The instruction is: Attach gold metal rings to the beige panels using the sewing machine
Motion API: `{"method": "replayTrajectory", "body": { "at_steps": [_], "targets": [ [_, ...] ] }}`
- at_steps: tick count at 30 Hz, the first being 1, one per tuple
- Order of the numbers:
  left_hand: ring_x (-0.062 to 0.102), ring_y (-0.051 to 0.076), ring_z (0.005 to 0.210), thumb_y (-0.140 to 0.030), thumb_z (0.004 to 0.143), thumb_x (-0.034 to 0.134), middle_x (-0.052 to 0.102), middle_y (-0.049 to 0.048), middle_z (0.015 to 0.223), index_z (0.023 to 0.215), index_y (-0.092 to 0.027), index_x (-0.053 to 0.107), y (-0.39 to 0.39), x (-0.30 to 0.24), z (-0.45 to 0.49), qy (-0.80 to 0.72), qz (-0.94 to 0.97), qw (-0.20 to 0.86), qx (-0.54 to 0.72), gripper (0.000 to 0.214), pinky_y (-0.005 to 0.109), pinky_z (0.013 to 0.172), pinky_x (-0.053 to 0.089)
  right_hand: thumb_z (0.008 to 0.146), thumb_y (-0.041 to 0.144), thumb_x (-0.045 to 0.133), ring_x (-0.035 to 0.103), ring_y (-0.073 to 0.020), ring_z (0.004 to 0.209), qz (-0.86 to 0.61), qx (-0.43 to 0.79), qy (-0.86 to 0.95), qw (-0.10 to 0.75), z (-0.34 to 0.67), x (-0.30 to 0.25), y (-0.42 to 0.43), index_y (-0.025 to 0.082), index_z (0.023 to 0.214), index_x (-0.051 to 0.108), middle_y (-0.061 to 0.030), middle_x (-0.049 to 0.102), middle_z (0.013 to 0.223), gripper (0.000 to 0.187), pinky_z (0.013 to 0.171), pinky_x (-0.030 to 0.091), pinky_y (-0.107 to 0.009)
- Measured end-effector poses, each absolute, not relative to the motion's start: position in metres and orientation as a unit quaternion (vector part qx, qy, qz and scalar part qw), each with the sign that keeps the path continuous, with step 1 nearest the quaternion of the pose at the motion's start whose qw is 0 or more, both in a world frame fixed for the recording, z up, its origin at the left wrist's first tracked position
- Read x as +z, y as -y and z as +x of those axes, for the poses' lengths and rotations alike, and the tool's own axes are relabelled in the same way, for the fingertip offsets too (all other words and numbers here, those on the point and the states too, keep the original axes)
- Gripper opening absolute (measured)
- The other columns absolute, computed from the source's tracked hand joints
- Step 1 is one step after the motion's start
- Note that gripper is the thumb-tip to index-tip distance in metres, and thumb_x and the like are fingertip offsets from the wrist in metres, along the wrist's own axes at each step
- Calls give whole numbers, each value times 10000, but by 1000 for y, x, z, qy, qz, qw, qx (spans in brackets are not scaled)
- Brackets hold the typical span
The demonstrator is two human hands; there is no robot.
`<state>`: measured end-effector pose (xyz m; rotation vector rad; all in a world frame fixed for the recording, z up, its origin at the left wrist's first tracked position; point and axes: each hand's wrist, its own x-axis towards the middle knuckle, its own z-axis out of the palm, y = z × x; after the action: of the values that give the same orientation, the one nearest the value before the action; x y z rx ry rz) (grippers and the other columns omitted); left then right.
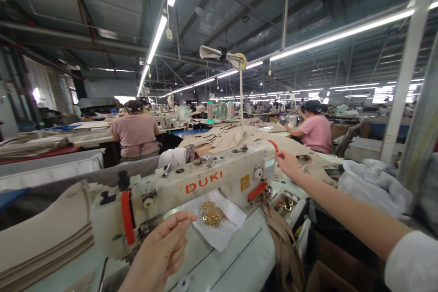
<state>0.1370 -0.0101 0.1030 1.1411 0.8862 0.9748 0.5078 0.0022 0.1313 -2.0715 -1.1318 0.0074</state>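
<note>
A white sewing machine (pixel 205 182) marked DUKI stands across the table before me. My left hand (pixel 164 242) is raised in front of its needle end, thumb and forefinger pinched together; whatever may be between the fingertips is too small to make out. Beside those fingertips, a heap of small gold-coloured metal pieces (pixel 212 214) lies on a white sheet (pixel 236 219) on the machine bed. My right arm reaches to the machine's far right end, where my right hand (pixel 287 164) has curled fingers close against the red-edged end; what they grip is hidden.
Stacked beige panels (pixel 51 237) lie at left. Beige strips (pixel 280 237) hang over the table's front edge, beside a tray (pixel 289 203) of small metal parts. Thread cones (pixel 210 112) stand behind the machine. Clear plastic bags (pixel 372 187) are at right. Two people in pink sit further off.
</note>
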Motion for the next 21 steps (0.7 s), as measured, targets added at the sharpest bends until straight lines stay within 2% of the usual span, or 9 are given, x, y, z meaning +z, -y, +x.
{"method": "replayTrajectory", "body": {
  "at_steps": [3, 7, 10, 15, 21],
  "targets": [
    [96, 11, 365, -511, 463, 770, 228, -145, 384, 788, -157, 587, 13, 105, 144, -395, 494, 648, 424, 514, 148, 342, 110, 897, 312, 555, 602, -133, 777, -852, 82, 444, 266, 505, 77, 12, 110, 947, 597, -37, 617, 897, 212, 712, 519, -312],
    [110, 11, 346, -526, 420, 767, 230, -146, 362, 774, -157, 583, 15, 108, 150, -405, 489, 649, 420, 544, 150, 337, 102, 904, 329, 539, 596, -156, 873, -869, 114, 442, 191, 493, 38, 5, 129, 984, 600, -58, 613, 987, 223, 786, 508, -344],
    [113, 12, 342, -513, 437, 765, 225, -147, 368, 759, -159, 579, 15, 110, 147, -407, 493, 639, 428, 513, 151, 338, 98, 906, 335, 536, 596, -162, 892, -870, 133, 442, 172, 488, 32, -7, 131, 1044, 585, -67, 604, 1023, 251, 788, 510, -351],
    [113, 18, 345, -461, 519, 750, 220, -145, 390, 764, -166, 578, 16, 111, 143, -396, 507, 630, 435, 420, 154, 342, 101, 915, 335, 523, 606, -131, 771, -872, 175, 428, 160, 485, 32, -17, 127, 1070, 572, -53, 614, 953, 263, 689, 531, -304],
    [90, 13, 355, -491, 470, 759, 199, -157, 378, 756, -169, 563, 16, 109, 148, -390, 499, 642, 433, 473, 144, 342, 89, 908, 306, 539, 602, -153, 859, -888, 152, 385, 200, 481, 28, -21, 130, 1087, 566, -68, 598, 1030, 253, 738, 529, -327]
  ]
}}
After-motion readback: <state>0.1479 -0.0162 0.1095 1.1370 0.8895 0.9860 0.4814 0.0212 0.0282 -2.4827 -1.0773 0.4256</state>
